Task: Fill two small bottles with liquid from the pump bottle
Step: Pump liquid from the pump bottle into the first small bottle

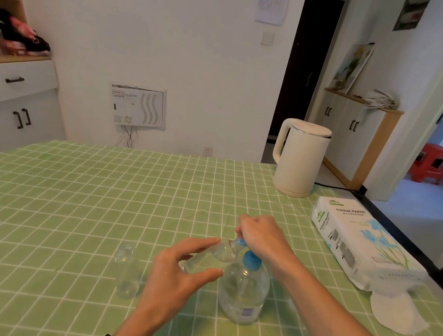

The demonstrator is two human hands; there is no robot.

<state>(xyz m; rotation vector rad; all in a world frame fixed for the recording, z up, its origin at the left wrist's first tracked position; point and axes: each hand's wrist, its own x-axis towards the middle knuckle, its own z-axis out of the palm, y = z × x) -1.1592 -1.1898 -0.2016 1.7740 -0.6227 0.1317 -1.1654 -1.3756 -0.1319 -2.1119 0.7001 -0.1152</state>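
Observation:
A clear pump bottle (243,293) with a blue pump head stands on the green checked tablecloth (81,205) near the front. My right hand (260,237) sits on top of the pump, fingers curled over its nozzle. My left hand (180,270) holds a small clear bottle (209,256) tilted on its side, its mouth up against the nozzle. A second small clear bottle (127,274) stands upright and uncapped just left of my left hand, untouched.
A white electric kettle (300,159) stands at the back right of the table, its cord running off the edge. A tissue paper pack (360,241) lies at the right edge with white round pads (396,315) in front of it.

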